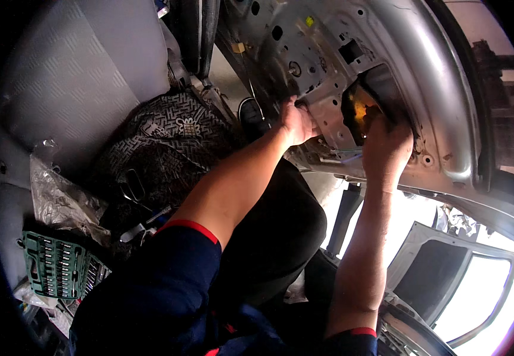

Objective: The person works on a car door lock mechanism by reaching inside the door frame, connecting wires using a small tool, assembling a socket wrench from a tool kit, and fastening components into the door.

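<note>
Both hands at the stripped door panel

Evidently the bare silver sheet-metal inner door panel (328,113) was steadied by the left hand (297,123), fingers curled shut on its edge. The right hand (385,148) was pressed at the dark opening (360,107) beside it; its grip could not be told. A green socket set case (61,265) lay within reach on the grey seat (73,77).

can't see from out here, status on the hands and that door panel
Left hand pressed on bare metal door panel. Right hand at its large cutout, fingers reaching in. Nothing in the way; green socket set on seat.
</note>
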A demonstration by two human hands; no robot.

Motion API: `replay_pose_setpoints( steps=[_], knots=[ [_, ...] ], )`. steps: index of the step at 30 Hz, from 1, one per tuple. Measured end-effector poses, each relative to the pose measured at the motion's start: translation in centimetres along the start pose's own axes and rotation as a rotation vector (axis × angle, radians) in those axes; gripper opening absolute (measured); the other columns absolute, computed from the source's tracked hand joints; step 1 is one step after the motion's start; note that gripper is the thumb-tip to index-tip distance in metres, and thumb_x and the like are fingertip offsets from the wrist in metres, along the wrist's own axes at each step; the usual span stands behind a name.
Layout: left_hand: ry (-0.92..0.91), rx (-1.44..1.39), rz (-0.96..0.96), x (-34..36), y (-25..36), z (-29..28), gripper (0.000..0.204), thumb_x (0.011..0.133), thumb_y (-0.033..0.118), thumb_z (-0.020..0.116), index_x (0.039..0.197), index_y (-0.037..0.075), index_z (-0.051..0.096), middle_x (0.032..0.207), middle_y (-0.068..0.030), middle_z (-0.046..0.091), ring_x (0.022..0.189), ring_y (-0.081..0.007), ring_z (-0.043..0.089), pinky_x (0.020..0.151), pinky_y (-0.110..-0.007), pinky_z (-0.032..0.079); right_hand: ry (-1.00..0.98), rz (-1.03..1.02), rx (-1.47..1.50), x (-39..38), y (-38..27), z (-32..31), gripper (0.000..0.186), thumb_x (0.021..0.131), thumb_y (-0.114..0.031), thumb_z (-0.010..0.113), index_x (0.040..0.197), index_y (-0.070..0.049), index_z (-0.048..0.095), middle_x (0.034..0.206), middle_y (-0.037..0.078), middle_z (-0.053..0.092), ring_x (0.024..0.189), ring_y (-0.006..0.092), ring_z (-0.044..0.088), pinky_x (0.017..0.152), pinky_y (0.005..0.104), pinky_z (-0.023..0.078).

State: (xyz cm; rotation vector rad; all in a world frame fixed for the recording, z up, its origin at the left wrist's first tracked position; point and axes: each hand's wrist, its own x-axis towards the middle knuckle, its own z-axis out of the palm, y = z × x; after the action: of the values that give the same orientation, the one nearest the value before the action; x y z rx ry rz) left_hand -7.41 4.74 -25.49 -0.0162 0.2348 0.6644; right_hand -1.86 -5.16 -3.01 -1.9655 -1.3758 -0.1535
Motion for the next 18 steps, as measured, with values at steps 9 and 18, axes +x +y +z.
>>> replay_pose_setpoints(
  steps=[9,18],
  knots=[
    [-0.030,-0.087,-0.067,0.5,-0.4,-0.1,0.104,0.089,0.082,0.016,0.157,0.004,0.032,0.162,-0.0165,0.035,0.149,-0.0346,0.033,0.122,-0.055,0.021,-0.071,0.032,-0.240,-1.1,0.1,-0.4,0.030,0.094,-0.022,0.057,0.105,0.005,0.063,0.095,0.027,0.069,0.086,0.0423,0.070,0.077,0.0488,0.056],
    [0.032,-0.155,0.046,0.3,-0.5,0.6,0.093,0.095,0.075,0.021,0.152,0.003,0.040,0.155,-0.0164,0.046,0.145,-0.0323,0.041,0.121,-0.051,0.027,-0.168,-0.341,-0.315,-0.2,-2.1,-2.7,0.021,0.093,-0.020,0.066,0.094,0.000,0.057,0.085,0.025,0.067,0.080,0.0422,0.070,0.067,0.0494,0.056]
  ],
)
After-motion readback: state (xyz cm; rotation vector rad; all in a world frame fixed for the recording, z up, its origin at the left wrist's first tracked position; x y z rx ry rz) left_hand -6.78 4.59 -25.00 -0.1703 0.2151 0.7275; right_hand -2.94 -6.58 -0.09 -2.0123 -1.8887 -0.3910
